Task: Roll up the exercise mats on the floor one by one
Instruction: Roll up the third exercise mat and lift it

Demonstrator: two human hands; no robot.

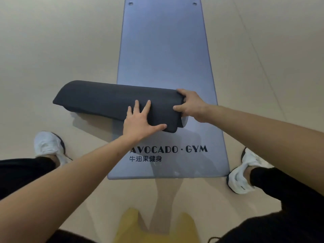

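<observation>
The dark rolled mat (105, 99) is lying across the flat blue-grey mat (166, 50), its long axis running left to right and its left end overhanging that mat's left edge onto the floor (52, 50). The left hand (140, 122) is pressing flat on the roll right of its middle, fingers spread. The right hand (191, 106) is gripping the roll's right end, near the flat mat's right edge.

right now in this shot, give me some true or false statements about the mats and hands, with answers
1. The dark rolled mat sits crosswise over the flat blue mat. True.
2. The left hand grips the roll's left end. False: it presses with spread fingers, right of the middle.
3. The right hand holds the roll's right end. True.
4. The flat mat is blank. False: it reads AVOCADO GYM.
5. The person is barefoot. False: white shoes.
</observation>
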